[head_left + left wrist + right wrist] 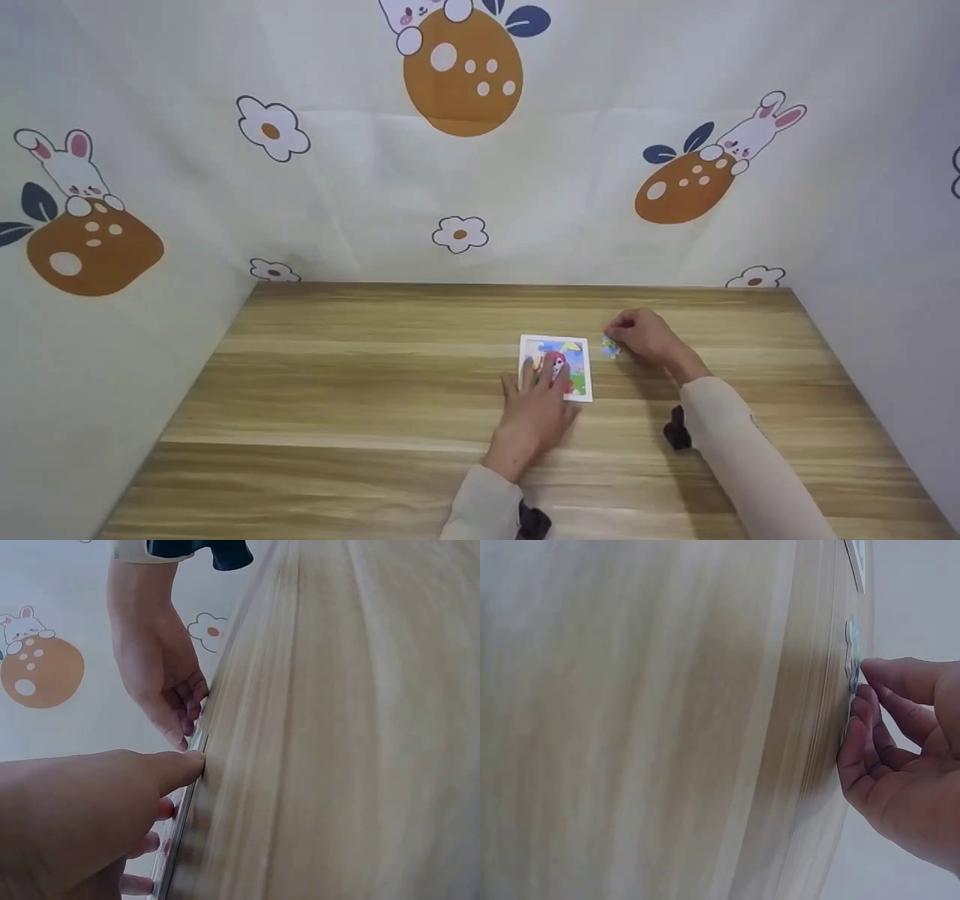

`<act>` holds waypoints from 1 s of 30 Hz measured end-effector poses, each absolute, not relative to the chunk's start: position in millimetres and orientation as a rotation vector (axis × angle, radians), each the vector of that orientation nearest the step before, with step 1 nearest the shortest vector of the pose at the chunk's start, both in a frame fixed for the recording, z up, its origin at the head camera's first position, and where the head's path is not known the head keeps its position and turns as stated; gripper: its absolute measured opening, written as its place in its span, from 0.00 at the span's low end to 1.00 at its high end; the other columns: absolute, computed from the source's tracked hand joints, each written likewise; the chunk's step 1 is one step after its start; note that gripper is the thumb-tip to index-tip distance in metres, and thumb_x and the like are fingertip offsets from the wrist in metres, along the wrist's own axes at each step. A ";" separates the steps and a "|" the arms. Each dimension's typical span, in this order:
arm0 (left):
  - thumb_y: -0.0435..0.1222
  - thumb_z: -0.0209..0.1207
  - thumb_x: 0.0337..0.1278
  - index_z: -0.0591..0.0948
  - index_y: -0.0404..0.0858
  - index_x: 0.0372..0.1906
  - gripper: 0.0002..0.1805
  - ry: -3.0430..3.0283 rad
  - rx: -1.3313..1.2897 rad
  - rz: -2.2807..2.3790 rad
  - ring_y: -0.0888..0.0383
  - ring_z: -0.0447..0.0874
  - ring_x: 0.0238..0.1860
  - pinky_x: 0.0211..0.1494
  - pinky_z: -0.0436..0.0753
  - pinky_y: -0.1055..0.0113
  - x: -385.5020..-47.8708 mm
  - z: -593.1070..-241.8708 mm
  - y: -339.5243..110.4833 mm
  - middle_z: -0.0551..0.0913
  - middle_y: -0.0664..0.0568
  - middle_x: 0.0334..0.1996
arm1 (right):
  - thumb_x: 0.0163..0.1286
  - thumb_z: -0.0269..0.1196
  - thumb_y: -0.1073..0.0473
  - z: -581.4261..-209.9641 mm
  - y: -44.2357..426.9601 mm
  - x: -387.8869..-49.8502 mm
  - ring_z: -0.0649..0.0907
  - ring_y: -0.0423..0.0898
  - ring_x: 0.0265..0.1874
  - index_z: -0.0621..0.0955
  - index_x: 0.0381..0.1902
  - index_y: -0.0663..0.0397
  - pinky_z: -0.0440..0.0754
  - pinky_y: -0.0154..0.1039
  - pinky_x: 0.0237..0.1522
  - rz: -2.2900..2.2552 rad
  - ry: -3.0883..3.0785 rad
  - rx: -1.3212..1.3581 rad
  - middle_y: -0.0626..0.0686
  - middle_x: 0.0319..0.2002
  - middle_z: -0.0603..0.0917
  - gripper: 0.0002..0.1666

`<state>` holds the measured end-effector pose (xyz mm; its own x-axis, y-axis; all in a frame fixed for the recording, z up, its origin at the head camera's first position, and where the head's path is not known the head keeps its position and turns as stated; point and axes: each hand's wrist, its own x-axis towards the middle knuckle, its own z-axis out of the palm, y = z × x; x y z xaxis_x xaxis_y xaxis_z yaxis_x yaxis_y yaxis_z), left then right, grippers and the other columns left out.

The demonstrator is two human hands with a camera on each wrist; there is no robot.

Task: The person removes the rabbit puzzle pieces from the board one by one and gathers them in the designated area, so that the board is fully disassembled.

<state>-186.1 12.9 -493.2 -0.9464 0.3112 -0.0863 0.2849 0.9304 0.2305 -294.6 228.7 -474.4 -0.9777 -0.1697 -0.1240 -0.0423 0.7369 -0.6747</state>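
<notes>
A small jigsaw puzzle (579,367) in a white frame lies flat on the wooden table, with a colourful cartoon picture on it. My left hand (534,412) rests on its lower left part, fingers spread over the picture and hiding some of it. To the right of the frame, my right hand (651,339) pinches a blue and yellow-green jigsaw piece (610,346) between thumb and fingertips. Seen from the right wrist, this jigsaw piece (852,652) is thin with a wavy edge, close to the table surface. The fingers partly cover it.
The wooden table (337,375) has light and dark grain. A pale curtain (360,180) printed with rabbits, oranges and flowers stands behind it and along its sides. Dark straps (678,429) sit at both sleeves.
</notes>
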 end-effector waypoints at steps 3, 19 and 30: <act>0.56 0.48 0.74 0.63 0.48 0.77 0.33 3.001 0.507 0.244 0.43 0.54 0.80 0.74 0.59 0.32 -182.5 -490.4 16.5 0.56 0.51 0.80 | 0.74 0.59 0.58 -474.4 223.3 -295.8 0.79 0.45 0.39 0.85 0.45 0.62 0.76 0.35 0.43 -1.099 2.748 -0.145 0.58 0.44 0.87 0.14; 0.58 0.48 0.72 0.65 0.49 0.76 0.34 2.989 0.582 0.243 0.44 0.57 0.79 0.75 0.61 0.34 -184.3 -487.4 30.6 0.62 0.57 0.78 | 0.74 0.61 0.57 -472.5 183.4 -297.7 0.83 0.49 0.49 0.86 0.47 0.54 0.80 0.44 0.55 -1.178 2.675 -0.228 0.56 0.47 0.87 0.11; 0.57 0.48 0.73 0.63 0.52 0.77 0.33 2.963 0.574 0.264 0.46 0.54 0.80 0.76 0.59 0.36 -185.7 -489.8 31.1 0.61 0.59 0.78 | 0.71 0.63 0.60 -479.1 164.4 -300.5 0.83 0.47 0.46 0.87 0.45 0.55 0.81 0.43 0.53 -1.236 2.615 -0.343 0.54 0.45 0.87 0.09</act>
